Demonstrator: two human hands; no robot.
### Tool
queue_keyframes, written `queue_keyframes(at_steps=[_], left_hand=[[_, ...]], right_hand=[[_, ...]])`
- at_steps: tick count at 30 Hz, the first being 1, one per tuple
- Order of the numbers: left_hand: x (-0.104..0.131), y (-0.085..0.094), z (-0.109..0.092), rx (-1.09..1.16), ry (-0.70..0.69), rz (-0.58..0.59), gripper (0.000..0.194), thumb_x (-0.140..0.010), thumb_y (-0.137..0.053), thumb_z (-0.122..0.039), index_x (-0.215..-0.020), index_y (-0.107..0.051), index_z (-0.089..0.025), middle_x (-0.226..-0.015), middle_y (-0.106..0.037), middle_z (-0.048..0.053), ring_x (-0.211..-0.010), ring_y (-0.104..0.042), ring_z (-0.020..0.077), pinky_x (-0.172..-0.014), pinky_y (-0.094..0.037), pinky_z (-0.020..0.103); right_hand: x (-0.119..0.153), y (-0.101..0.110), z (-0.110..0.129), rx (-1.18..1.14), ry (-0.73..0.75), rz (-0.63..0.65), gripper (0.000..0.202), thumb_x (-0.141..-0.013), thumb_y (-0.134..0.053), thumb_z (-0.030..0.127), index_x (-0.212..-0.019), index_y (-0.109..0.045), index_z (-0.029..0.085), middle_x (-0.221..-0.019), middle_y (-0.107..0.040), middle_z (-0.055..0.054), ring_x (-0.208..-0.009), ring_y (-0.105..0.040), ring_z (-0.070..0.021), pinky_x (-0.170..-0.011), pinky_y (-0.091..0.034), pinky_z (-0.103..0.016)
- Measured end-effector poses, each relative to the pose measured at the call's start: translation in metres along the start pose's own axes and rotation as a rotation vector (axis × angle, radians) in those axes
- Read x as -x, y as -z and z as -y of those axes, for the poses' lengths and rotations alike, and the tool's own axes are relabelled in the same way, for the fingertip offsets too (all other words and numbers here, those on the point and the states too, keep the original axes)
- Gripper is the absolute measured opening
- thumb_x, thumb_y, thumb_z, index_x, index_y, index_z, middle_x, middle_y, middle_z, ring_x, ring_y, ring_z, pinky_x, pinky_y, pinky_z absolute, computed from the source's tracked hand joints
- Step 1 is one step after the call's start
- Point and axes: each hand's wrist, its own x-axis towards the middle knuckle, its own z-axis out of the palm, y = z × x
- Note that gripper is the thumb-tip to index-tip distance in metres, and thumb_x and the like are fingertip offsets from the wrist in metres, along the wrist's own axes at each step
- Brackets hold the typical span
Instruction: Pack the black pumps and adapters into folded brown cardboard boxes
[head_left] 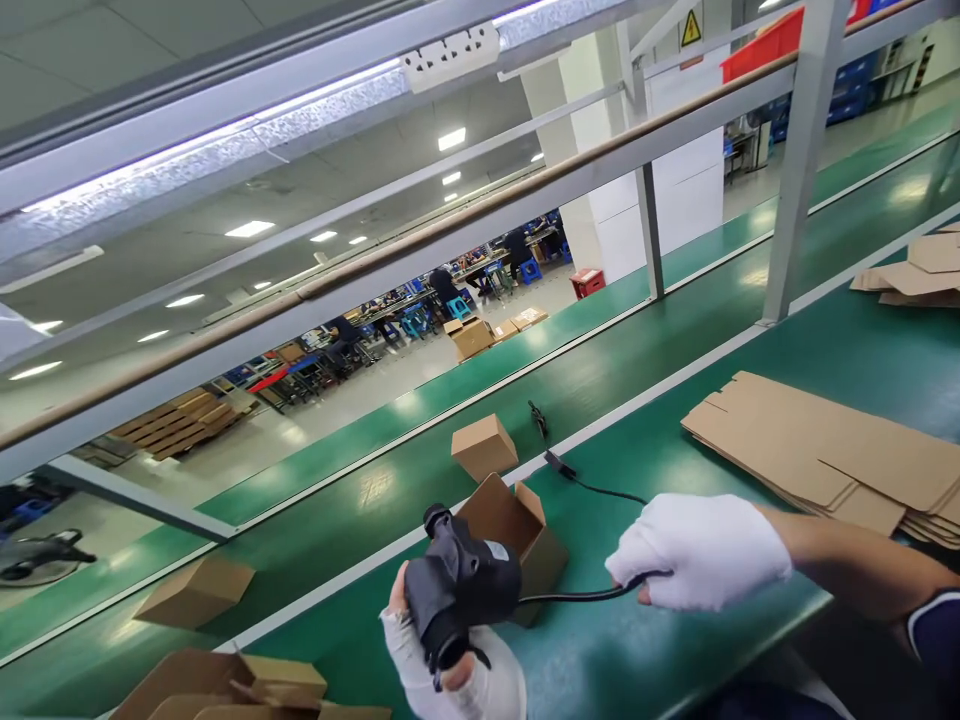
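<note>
My left hand [457, 670], in a white glove with bare fingertips, is wrapped round a black device [469, 580] with round ends. A black cable [574, 597] runs from the device to my right hand [697, 552], also gloved in white, whose fingers are closed on it. Beyond my right hand the thin cable leads over the green surface to a black connector [559, 463] at the conveyor's edge. Just behind the device stands an open brown box [517, 530], partly hidden by it.
Flat cardboard blanks [825, 440] are stacked at the right. Open cartons [217, 685] lie at the lower left. Brown boxes [484, 447] sit on the green belt [360, 500] behind a metal frame [799, 170]. People work at far tables.
</note>
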Motion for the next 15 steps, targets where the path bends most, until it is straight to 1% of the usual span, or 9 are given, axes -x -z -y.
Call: queue_keyframes(at_steps=[2,3,4,6,9,10,11,13,15], left_hand=[[-0.005,0.011,0.0,0.05,-0.022,-0.08,0.078,-0.078,-0.044,-0.071,-0.133,-0.046,-0.014,-0.12,-0.054,0.014,-0.107,-0.055,0.0331,-0.094,-0.047,0.044],[-0.005,0.015,0.0,0.062,-0.034,-0.064,0.078,-0.078,-0.046,-0.071,-0.132,-0.046,-0.015,-0.118,-0.055,0.013,-0.103,-0.057,0.0306,-0.091,-0.048,0.04],[-0.005,0.017,0.0,0.062,-0.041,0.001,0.078,-0.076,-0.049,-0.071,-0.132,-0.047,-0.017,-0.117,-0.056,0.012,-0.101,-0.058,0.0287,-0.088,-0.05,0.036],[-0.001,0.018,0.001,0.061,-0.033,0.24,0.078,-0.074,-0.054,-0.071,-0.133,-0.046,-0.019,-0.119,-0.055,0.01,-0.103,-0.058,0.0271,-0.084,-0.051,0.031],[0.011,0.017,0.002,0.181,0.048,0.649,0.086,-0.068,-0.057,-0.075,-0.134,-0.044,-0.021,-0.118,-0.055,0.012,-0.104,-0.059,0.0291,-0.08,-0.054,0.033],[0.015,0.016,0.004,0.249,0.077,0.757,0.09,-0.065,-0.058,-0.077,-0.133,-0.045,-0.02,-0.116,-0.056,0.013,-0.103,-0.059,0.0308,-0.079,-0.054,0.035],[0.019,0.017,0.006,0.299,0.1,0.82,0.093,-0.062,-0.059,-0.078,-0.132,-0.048,-0.018,-0.114,-0.057,0.014,-0.102,-0.059,0.0327,-0.08,-0.055,0.038],[0.024,0.018,0.013,0.314,0.136,0.807,0.089,-0.06,-0.061,-0.077,-0.125,-0.056,-0.016,-0.109,-0.061,0.016,-0.102,-0.06,0.035,-0.083,-0.054,0.042],[0.026,0.019,0.022,0.255,0.162,0.692,0.075,-0.065,-0.062,-0.072,-0.116,-0.063,-0.017,-0.105,-0.064,0.015,-0.101,-0.061,0.0342,-0.086,-0.053,0.044]], right_hand=[[0.01,0.012,0.006,0.078,0.068,-0.032,0.018,-0.082,-0.052,0.02,-0.089,-0.066,0.027,-0.072,-0.064,0.002,-0.059,-0.055,-0.0141,-0.053,-0.031,-0.028],[0.013,0.018,0.01,0.111,0.102,-0.058,0.018,-0.083,-0.05,0.02,-0.088,-0.066,0.027,-0.069,-0.063,0.001,-0.058,-0.054,-0.014,-0.052,-0.031,-0.029],[0.015,0.023,0.015,0.138,0.139,-0.085,0.019,-0.085,-0.049,0.02,-0.088,-0.065,0.028,-0.067,-0.062,0.001,-0.056,-0.053,-0.0139,-0.051,-0.03,-0.029],[0.014,0.032,0.025,0.172,0.22,-0.133,0.02,-0.087,-0.046,0.021,-0.088,-0.065,0.028,-0.065,-0.06,0.0,-0.054,-0.051,-0.0136,-0.051,-0.03,-0.029],[-0.007,0.04,0.032,0.108,0.302,-0.176,0.021,-0.088,-0.045,0.021,-0.09,-0.065,0.025,-0.069,-0.062,-0.001,-0.059,-0.053,-0.0129,-0.055,-0.034,-0.027],[-0.018,0.04,0.03,0.046,0.31,-0.188,0.021,-0.089,-0.045,0.022,-0.089,-0.066,0.024,-0.072,-0.063,-0.002,-0.061,-0.054,-0.0125,-0.057,-0.035,-0.026],[-0.031,0.038,0.025,-0.046,0.305,-0.189,0.02,-0.088,-0.047,0.022,-0.088,-0.067,0.022,-0.073,-0.064,-0.002,-0.064,-0.055,-0.012,-0.059,-0.037,-0.025],[-0.056,0.028,0.011,-0.303,0.278,-0.133,0.019,-0.087,-0.051,0.025,-0.086,-0.069,0.017,-0.076,-0.065,-0.002,-0.067,-0.059,-0.0112,-0.063,-0.042,-0.022],[-0.074,0.013,-0.006,-0.57,0.243,-0.019,0.023,-0.087,-0.055,0.029,-0.091,-0.07,0.013,-0.083,-0.068,-0.004,-0.074,-0.062,-0.0122,-0.07,-0.045,-0.02]])
